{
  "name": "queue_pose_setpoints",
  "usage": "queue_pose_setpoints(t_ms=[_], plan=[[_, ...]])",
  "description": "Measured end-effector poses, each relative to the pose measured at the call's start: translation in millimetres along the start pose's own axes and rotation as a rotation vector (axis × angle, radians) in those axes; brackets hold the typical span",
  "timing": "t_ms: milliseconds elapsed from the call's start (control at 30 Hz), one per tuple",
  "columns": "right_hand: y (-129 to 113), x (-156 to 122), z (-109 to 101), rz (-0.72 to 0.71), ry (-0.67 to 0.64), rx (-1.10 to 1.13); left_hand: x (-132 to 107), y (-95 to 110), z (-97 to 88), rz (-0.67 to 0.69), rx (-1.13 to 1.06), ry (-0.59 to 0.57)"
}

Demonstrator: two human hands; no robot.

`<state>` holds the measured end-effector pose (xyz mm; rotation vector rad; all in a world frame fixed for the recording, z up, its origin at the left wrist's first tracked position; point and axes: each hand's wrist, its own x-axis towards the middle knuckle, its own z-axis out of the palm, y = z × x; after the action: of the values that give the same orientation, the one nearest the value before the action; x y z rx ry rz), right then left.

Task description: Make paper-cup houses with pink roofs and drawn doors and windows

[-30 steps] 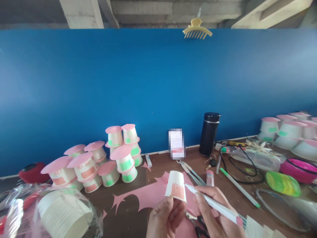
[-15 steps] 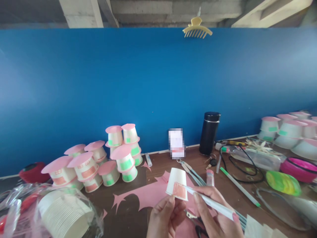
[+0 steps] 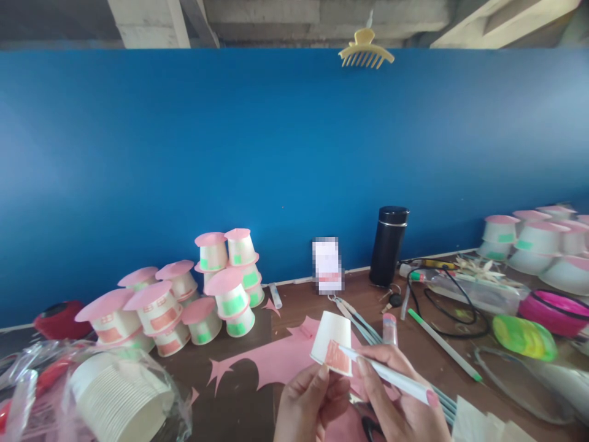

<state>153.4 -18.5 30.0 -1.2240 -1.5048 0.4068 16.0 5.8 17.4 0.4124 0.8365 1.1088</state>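
Note:
My left hand (image 3: pixel 310 402) is closed on an upturned white paper cup (image 3: pixel 332 341) with a pink-red patch on its side, held over the pink paper sheet (image 3: pixel 280 362). My right hand (image 3: pixel 396 399) grips a white pen (image 3: pixel 391 377) with a pink end, and its tip rests on the cup's patch. Both hands are at the bottom centre of the view.
Piled at left are finished cups with pink tops (image 3: pixel 184 301). A bagged stack of paper cups (image 3: pixel 115 399) lies at lower left. Behind stand a black flask (image 3: pixel 389 245), keys, tweezers, a green-tipped pen (image 3: pixel 444 344), cables and bowls (image 3: pixel 552 310); more pink-topped cups (image 3: pixel 534 239) at right.
The cup has tilted slightly to the right in my left hand and the pen tip stays on its patch. The view has shifted a little.

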Motion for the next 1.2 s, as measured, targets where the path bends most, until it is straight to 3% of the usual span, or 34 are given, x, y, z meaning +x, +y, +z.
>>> queue_pose_setpoints(t_ms=[567, 1200], plan=[[-2.2, 3.7, -1.7, -0.078, 0.045, -0.078, 1.1, -1.2, -1.7, 0.029, -0.022, 0.01], [-5.5, 5.4, -4.6, -0.033, 0.047, -0.143, 0.6, 0.4, -3.6, 0.048, -0.081, 0.032]])
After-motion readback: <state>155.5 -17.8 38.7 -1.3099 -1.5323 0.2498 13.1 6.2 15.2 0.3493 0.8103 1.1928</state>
